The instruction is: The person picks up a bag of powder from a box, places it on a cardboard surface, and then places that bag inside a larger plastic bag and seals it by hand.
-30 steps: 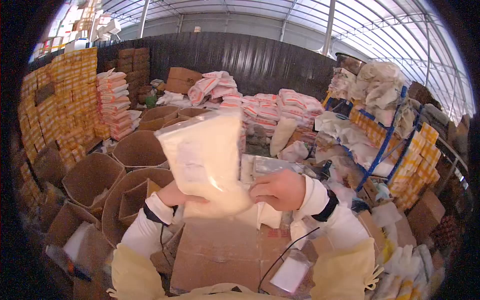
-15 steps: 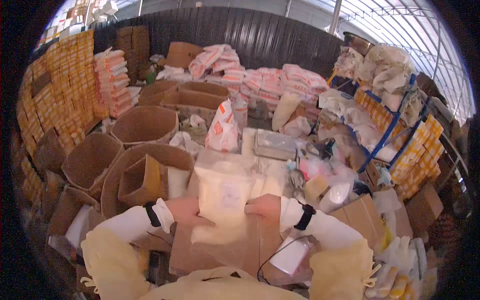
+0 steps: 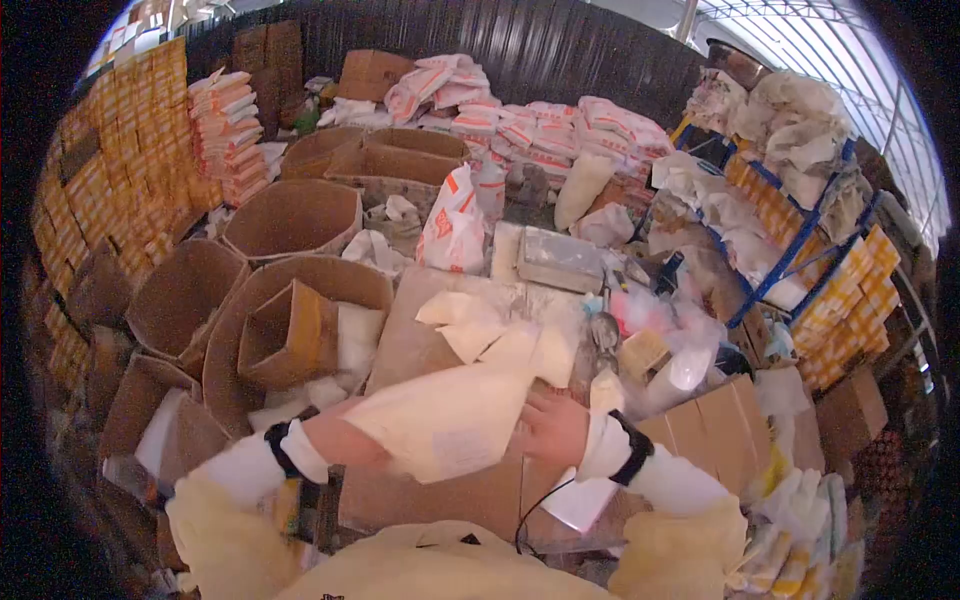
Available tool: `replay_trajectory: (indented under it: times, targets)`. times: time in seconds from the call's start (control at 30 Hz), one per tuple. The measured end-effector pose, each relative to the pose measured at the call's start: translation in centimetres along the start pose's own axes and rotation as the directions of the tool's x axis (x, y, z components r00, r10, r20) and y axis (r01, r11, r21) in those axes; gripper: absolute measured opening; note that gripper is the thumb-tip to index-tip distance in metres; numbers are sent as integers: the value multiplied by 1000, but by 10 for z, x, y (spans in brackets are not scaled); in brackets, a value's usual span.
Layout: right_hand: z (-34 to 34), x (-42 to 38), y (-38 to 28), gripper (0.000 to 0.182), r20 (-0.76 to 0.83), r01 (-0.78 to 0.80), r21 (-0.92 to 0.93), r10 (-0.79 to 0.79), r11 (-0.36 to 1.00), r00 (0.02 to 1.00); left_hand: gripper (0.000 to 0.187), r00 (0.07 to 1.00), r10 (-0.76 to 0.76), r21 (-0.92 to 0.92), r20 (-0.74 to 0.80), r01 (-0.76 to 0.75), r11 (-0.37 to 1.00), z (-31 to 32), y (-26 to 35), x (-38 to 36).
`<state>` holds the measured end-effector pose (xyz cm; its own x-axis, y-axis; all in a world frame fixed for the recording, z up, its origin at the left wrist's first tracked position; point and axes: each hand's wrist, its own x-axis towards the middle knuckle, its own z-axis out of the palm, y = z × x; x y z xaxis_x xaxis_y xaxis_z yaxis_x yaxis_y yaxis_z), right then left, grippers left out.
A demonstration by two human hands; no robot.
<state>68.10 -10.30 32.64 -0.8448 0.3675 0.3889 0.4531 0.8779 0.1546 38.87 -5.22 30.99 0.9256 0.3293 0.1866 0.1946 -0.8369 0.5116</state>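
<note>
A clear plastic bag of pale yellow powder (image 3: 430, 410), with a whitish label (image 3: 468, 446) low on its front, is tilted above the cardboard work surface (image 3: 400, 508). My left hand (image 3: 343, 438) grips its left edge, the fingertips hidden behind it. On the other side my right hand (image 3: 553, 426) closes its fingers on the right end. Just beyond lie more pale yellow bags (image 3: 468, 325). A white sheet or pad (image 3: 580, 503) and a thin dark cord rest near my right wrist.
Large open cardboard drums (image 3: 292, 222) crowd the left. A white and red sack (image 3: 452, 225) and a grey metal scale-like box (image 3: 560, 262) stand at the back of the table. Plastic-wrapped clutter (image 3: 690, 350) and a blue rack (image 3: 790, 265) are on the right.
The bag has gone from upright to tilted sideways, its label now lower and nearer me. Both hands turned with it. Pale bags behind it have come into view.
</note>
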Motion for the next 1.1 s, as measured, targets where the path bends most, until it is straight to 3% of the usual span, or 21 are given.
replay_trajectory:
  times: [0.03, 0.07, 0.13, 0.2, 0.3, 0.33, 0.43, 0.47, 0.5, 0.53, 0.57, 0.63, 0.67, 0.73, 0.77, 0.8, 0.93, 1.03, 1.1]
  targets:
    - [15, -3, 5, 39, 5, 5, 103, -6, 995, 1000, 38, 1000, -16, -140, -13, 14, 990, 6, 1, -4]
    - [25, -4, 9, 39, 4, 14, 198, -15, 980, 1000, 35, 997, 50, 9, -56, -49, 999, 13, -1, -5]
    - [24, -13, -9, 37, 325, -138, 127, 90, 982, 941, 30, 974, 198, 313, -109, -155, 937, 30, -7, -4]
    - [13, -14, -14, 29, 189, 69, -34, -61, 997, 980, 24, 970, 243, 467, 10, -219, 857, 27, -3, -12]
    - [54, -26, -4, 23, 275, -110, 169, 61, 979, 959, 17, 957, 276, 539, 85, -277, 795, 37, -6, -9]
    - [43, -17, 1, 22, 164, 66, 48, -73, 997, 984, 14, 952, 290, 561, 95, -292, 775, 35, -9, -6]
    - [54, -29, -2, 25, 49, -22, -61, 25, 998, 999, 14, 970, 233, 628, 65, -221, 746, 29, -10, -2]
    - [66, -33, 0, 26, -2, -237, 331, 251, 914, 968, 13, 954, 298, 622, 24, -247, 743, 29, -11, 2]
    - [88, -38, 2, 28, 44, -373, 673, 470, 638, 882, 13, 933, 359, 611, -15, -276, 742, 31, -9, 6]
    - [117, -47, 2, 29, 179, -398, 889, 629, 227, 757, 12, 908, 415, 596, -58, -302, 744, 36, -7, 7]
    - [149, -59, 6, 31, 474, -213, 870, 636, -444, 609, 12, 913, 407, 542, -30, -327, 774, 49, -11, 12]
    - [224, -55, -9, 35, 621, 31, 678, 595, -734, 511, 12, 919, 394, 444, 14, -359, 821, 94, -39, 25]
    - [258, -50, -17, 38, 686, 178, 553, 567, -814, 456, 13, 923, 362, 444, 134, -382, 810, 133, -61, 23]
    - [274, -36, -45, 39, 791, 43, 534, 517, -844, 327, 13, 895, 261, 455, 363, -414, 788, 197, -108, 16]
    - [321, -48, -57, 37, 765, 200, 413, 458, -888, 453, 14, 903, 283, 468, 324, -413, 782, 189, -105, 12]
    - [297, -34, -64, 39, 798, 210, 394, 447, -895, 404, 15, 907, 306, 475, 288, -413, 777, 177, -94, 7]
    - [264, -43, -74, 52, 721, 513, 189, 473, -837, 506, 17, 953, 259, 360, 158, -300, 883, 111, -63, -5]
    - [255, -66, -71, 52, 672, 426, 305, 509, -852, 537, 19, 989, 142, 393, 49, -150, 907, 72, -51, -12]
    - [231, -54, -64, 50, 577, 306, 561, 629, -769, 522, 19, 985, 113, 422, 134, -159, 893, 67, -50, -5]
